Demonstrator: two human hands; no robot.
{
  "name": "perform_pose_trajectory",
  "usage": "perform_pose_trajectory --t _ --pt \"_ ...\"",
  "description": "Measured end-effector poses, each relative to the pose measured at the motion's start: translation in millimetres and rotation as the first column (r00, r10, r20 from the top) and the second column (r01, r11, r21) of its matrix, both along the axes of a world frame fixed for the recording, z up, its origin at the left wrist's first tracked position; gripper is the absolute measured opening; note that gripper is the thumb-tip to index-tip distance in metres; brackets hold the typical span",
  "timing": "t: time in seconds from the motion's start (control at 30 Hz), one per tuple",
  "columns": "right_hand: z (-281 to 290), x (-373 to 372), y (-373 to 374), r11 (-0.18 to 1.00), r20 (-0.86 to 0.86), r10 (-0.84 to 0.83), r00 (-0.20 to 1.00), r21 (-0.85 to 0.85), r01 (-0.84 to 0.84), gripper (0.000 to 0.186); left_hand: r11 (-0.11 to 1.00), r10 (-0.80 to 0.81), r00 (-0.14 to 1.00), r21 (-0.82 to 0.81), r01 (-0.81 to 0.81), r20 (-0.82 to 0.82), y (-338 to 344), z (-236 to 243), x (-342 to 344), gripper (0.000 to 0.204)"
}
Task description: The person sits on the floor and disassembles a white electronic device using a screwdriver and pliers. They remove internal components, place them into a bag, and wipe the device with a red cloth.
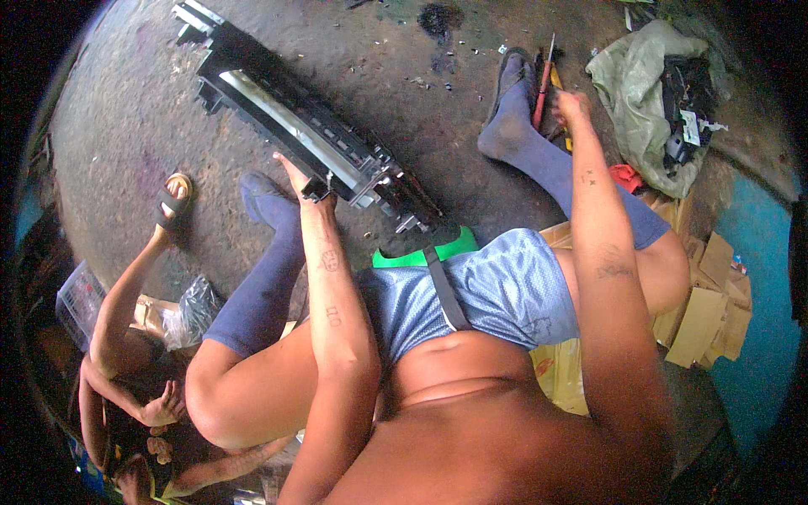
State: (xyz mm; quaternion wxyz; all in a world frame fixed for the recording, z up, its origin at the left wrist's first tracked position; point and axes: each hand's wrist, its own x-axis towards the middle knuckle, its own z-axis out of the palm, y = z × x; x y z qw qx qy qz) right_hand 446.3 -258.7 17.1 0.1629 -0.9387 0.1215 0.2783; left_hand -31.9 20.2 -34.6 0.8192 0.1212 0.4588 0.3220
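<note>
A long black machine unit (286, 126) with a shiny pale strip along its length lies slanted in front of me, its near end between my knees. My left hand (296, 178) holds its lower left side; part of the hand is hidden by the unit's edge. Over by my right foot, my right hand (572, 108) is closed, fingers curled beside a red-handled screwdriver (544, 91) and a yellow-handled tool (555, 78). Whatever lies inside those fingers cannot be made out.
A pale sack (623, 71) with black scrap parts (683, 114) sits at the far right. Torn cardboard (703, 324) lies by my right knee. Another person's hand (164, 406) and sandalled foot (177, 194) are at left, near a clear plastic bag (194, 313).
</note>
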Motion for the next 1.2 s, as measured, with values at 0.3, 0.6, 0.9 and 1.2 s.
perform_pose_trajectory --t 0.3,0.6,0.9,1.2 --pt "7.1 -146.4 75.4 0.518 0.268 0.807 0.526 0.107 -0.849 0.042 1.000 0.018 0.995 0.010 -0.017 -0.103 8.1 23.2 -31.6 0.088" --pt "-60.0 -330.6 65.1 0.273 -0.303 0.928 0.217 0.156 -0.949 0.040 1.000 -0.014 0.993 -0.009 0.013 -0.116 0.8 32.6 -17.6 0.098" --pt "8.6 -248.0 52.4 0.753 -0.535 0.651 0.538 0.541 -0.374 0.036 0.998 -0.025 0.951 -0.055 0.009 -0.308 -14.2 34.0 13.6 0.088" --pt "285.0 -168.8 82.7 0.665 0.129 0.640 0.758 0.401 -0.630 0.046 0.907 0.078 0.814 0.380 0.183 -0.576 -20.3 15.8 26.6 0.087"
